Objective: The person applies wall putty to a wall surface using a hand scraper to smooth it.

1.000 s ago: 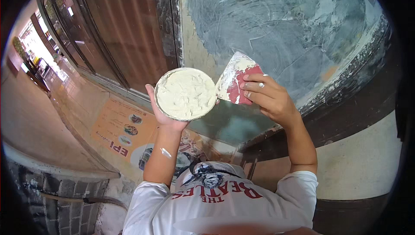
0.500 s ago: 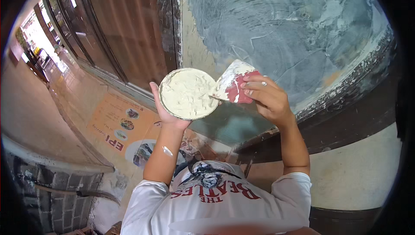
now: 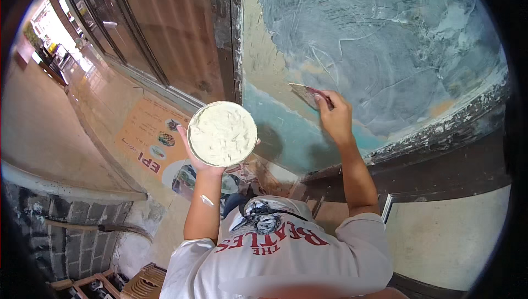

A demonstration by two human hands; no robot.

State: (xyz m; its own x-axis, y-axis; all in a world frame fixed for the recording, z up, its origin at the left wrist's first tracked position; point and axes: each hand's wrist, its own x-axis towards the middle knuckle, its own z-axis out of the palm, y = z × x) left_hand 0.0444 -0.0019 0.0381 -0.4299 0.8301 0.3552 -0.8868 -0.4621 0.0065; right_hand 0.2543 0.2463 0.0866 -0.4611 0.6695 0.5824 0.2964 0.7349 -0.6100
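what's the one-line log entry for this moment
left hand: holds round putty plate | right hand: presses putty knife to wall

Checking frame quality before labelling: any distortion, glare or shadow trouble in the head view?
Head view: strong fisheye, the door frame bows and black vignette fills the corners; far upper left is blown out by daylight; the round plaster-loaded plate on the left hand casts a soft shadow on the wall; the right hand and its putty knife are sharp, with no motion blur.

Printed mat [image 3: 151, 139] on tiled floor [image 3: 44, 128]
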